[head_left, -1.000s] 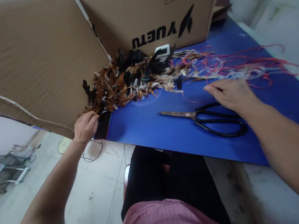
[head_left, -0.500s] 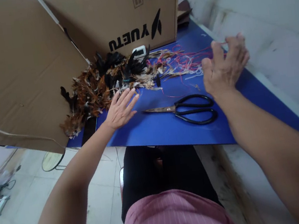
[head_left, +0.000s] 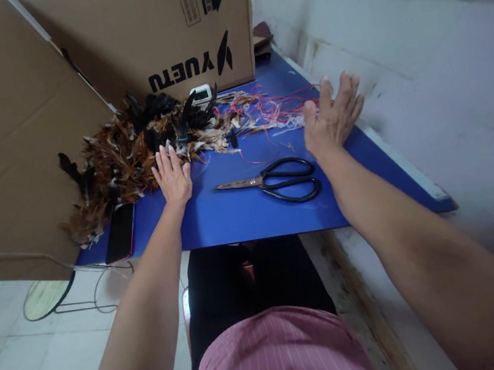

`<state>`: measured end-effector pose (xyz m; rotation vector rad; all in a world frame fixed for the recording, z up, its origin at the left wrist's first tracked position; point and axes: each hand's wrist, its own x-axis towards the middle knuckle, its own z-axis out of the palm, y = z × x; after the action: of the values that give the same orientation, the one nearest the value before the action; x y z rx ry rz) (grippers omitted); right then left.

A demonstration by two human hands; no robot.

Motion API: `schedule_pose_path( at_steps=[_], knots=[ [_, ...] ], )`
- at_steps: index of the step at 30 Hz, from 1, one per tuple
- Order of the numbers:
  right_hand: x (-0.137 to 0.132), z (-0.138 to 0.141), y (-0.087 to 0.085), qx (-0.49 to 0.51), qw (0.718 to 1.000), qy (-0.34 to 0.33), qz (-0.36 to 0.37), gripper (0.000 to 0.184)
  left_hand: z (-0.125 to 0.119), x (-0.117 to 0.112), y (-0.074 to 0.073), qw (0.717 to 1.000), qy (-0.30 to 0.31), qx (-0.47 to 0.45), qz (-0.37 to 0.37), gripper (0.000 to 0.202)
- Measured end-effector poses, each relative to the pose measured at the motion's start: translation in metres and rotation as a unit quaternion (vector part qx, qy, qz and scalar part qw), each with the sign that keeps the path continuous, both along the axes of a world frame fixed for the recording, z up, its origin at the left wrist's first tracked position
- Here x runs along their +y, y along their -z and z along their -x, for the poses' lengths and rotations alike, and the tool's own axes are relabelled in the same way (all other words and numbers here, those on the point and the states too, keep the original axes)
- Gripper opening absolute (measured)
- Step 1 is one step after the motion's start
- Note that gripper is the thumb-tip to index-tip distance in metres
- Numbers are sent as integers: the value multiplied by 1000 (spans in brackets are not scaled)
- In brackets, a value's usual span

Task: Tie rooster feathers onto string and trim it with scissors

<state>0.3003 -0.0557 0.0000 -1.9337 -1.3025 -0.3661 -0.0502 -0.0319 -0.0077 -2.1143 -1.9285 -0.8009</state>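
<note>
Head view: both hands are spread, gripping nothing, left hand (head_left: 175, 182) at the feathers (head_left: 124, 157), right hand (head_left: 329, 123) beside the strings (head_left: 294, 121), scissors (head_left: 257, 181) lying between on the table (head_left: 243, 224). Looks like a hands-free step; taking anything up calls for curling fingers.

Scissors (head_left: 259, 182) on the table (head_left: 234, 224), right of phone (head_left: 119, 232), before feathers (head_left: 124, 157).

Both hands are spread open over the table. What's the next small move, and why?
I'd probably close the right hand gently on the pink and white strings and gather them: its fingers are spread beside their tangled strands, while the left hand is open at the edge of the feathers. The scissors lie untouched on the blue table.
</note>
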Motion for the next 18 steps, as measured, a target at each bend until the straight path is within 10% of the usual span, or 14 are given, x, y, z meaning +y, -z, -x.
schedule_pose_path(
  at_steps=[18],
  knots=[
    [20, -16, 9, 255, 957, 132, 31, 58, 1, 0, 6, 993, -98, -41, -51, 70]
  ],
)
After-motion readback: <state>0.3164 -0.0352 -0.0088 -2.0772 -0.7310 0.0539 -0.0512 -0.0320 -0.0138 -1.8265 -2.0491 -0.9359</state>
